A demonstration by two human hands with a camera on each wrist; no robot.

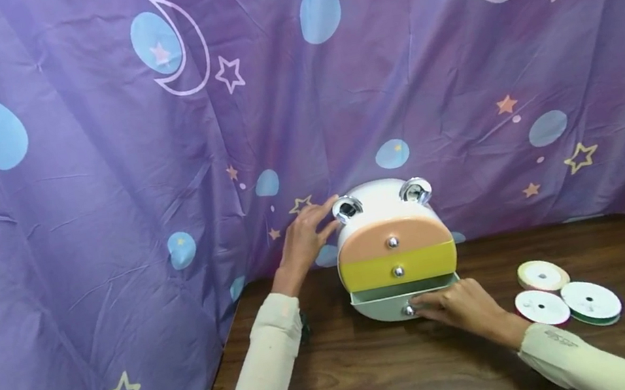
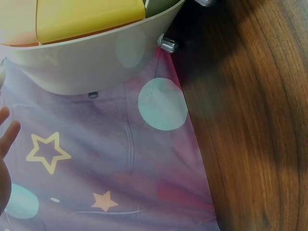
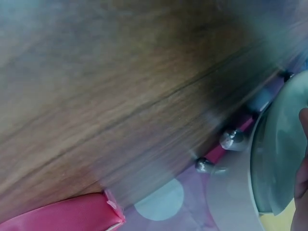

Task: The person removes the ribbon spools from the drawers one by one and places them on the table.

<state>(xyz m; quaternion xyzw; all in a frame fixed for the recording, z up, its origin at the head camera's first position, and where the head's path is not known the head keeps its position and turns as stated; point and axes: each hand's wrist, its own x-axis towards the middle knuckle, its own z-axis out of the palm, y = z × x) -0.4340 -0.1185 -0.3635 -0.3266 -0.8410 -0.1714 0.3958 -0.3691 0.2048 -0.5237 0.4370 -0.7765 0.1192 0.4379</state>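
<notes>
A small frog-faced drawer cabinet [image 1: 382,204] with a white shell and two silver-rimmed eyes stands on the table. Its orange drawer [image 1: 358,242] and yellow drawer [image 1: 363,274] are closed. The pale green bottom drawer [image 1: 378,310] is pulled partly out. My right hand [image 1: 471,310] pinches that drawer's silver knob [image 1: 409,310]; the right wrist view shows the fingers beside the green front [image 3: 288,134]. My left hand [image 1: 305,237] touches the cabinet's left eye [image 1: 346,209] with its fingertips, fingers fairly straight. Only part of this hand enters the left wrist view.
Three ribbon spools lie to the right on the wooden table [image 1: 369,385]: a cream one [image 1: 543,275], a red-edged one [image 1: 542,307] and a green-edged one [image 1: 592,301]. A dark green item [image 1: 305,327] is partly hidden behind the left sleeve. Purple patterned cloth [image 1: 423,80] hangs behind.
</notes>
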